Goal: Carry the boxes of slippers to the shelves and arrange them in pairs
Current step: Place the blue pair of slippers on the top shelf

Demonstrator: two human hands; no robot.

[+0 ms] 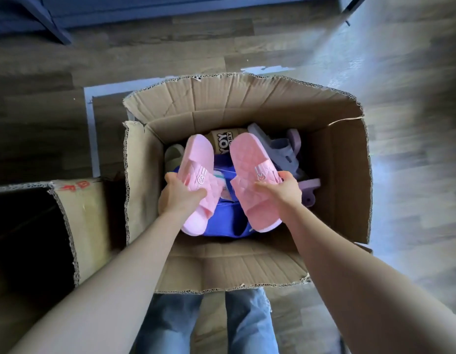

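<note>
Over the open cardboard box (pixel 221 103), the left hand (pixel 182 194) grips the left pink slipper (pixel 196 159) across its strap, thumb on top and fingers curled under the sole. The right hand (pixel 280 190) grasps the right pink slipper (pixel 247 159) the same way. The 2 slippers are held side by side and apart, both soles facing up toward the camera, with one end angled away from the hands toward the far wall of the box. Directly beneath the hands, blue slippers (pixel 221 221) lie in the box bottom. Beyond and to the right of the right hand sits a heap of purple slippers (pixel 280 149). Just past the left hand, a cream slipper (pixel 173 153) rests against the box wall. Between the 2 pink slippers, farther from the hands, a small carton printed "YOY" (pixel 220 140) shows. To the left of the left hand stands a second cardboard box (pixel 81 213), its inside dark. Both boxes stand on the wooden floor (pixel 42 123). Far beyond the hands is a blue shelf frame (pixel 119 11), and below the arms the person's jeans (pixel 170 323) are visible.
</note>
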